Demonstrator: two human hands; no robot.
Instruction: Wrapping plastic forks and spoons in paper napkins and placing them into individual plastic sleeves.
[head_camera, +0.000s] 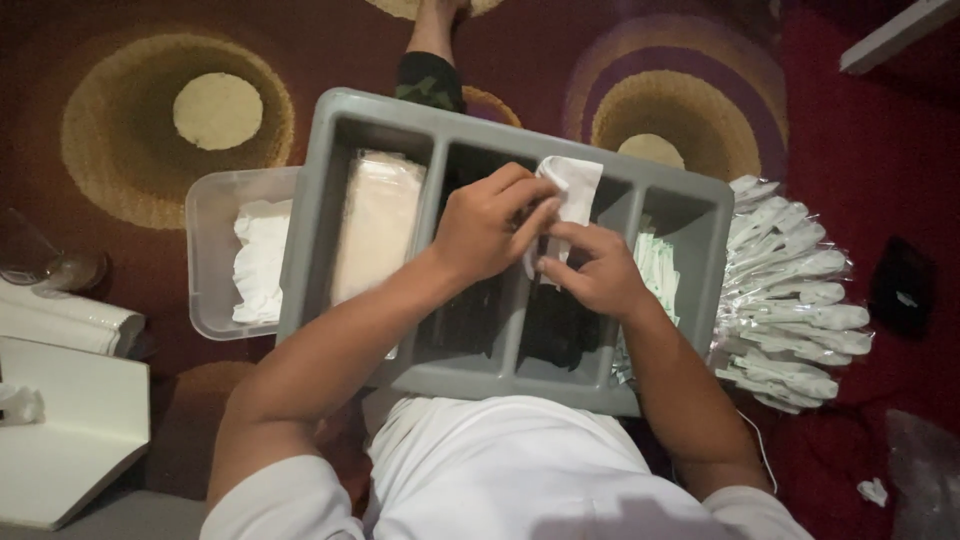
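Grip: both hands are closed on one white napkin (572, 190); the left hand (485, 228) pinches its upper left edge with fingers and thumb, and the right hand (592, 268) pinches its lower part from below.
Napkin position: it is held in the air above the middle compartments of the grey divided tray (700, 200), partly folded, with its top corner standing up toward the far rim.
Tray: it rests on the lap of the person and has four long compartments; the one at the left holds a stack of pale flat sheets (378, 225), the two in the middle hold dark items that I cannot identify, and the one at the right holds thin packets (658, 265) with some green print.
Left of the tray: a clear plastic box (212, 215) with white folded napkins (260, 262) inside, touching the tray wall.
Right of the tray: a pile of wrapped white plastic spoons (795, 295) on the red carpet (880, 150), just beside the tray.
Progress: the fold looks unfinished, in my judgement; many napkins wait in the box and many spoons in the pile, so much work seems left.
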